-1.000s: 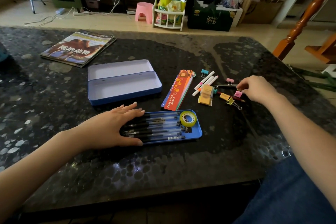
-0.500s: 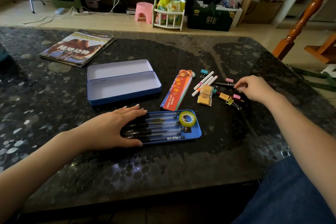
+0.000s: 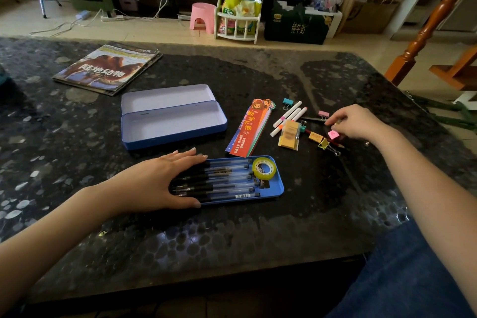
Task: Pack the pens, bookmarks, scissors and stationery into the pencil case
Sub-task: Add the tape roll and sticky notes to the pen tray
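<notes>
- My left hand (image 3: 157,183), fingers flat, rests on pens (image 3: 227,181) in the blue tray (image 3: 277,188) w/ tape roll (image 3: 264,168).
- My right hand (image 3: 357,121) curls over clips (image 3: 327,143) on the bench (image 3: 77,162); can't tell if grasping.
- Open pencil case (image 3: 173,129) sits behind the tray, bookmarks (image 3: 247,129) just right of it.

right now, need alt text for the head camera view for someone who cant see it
A person's left hand rests flat on black pens in a blue tray holding a tape roll, while the right hand reaches into scattered binder clips. An open blue pencil case, bookmarks and white markers lie on the dark table.
</notes>
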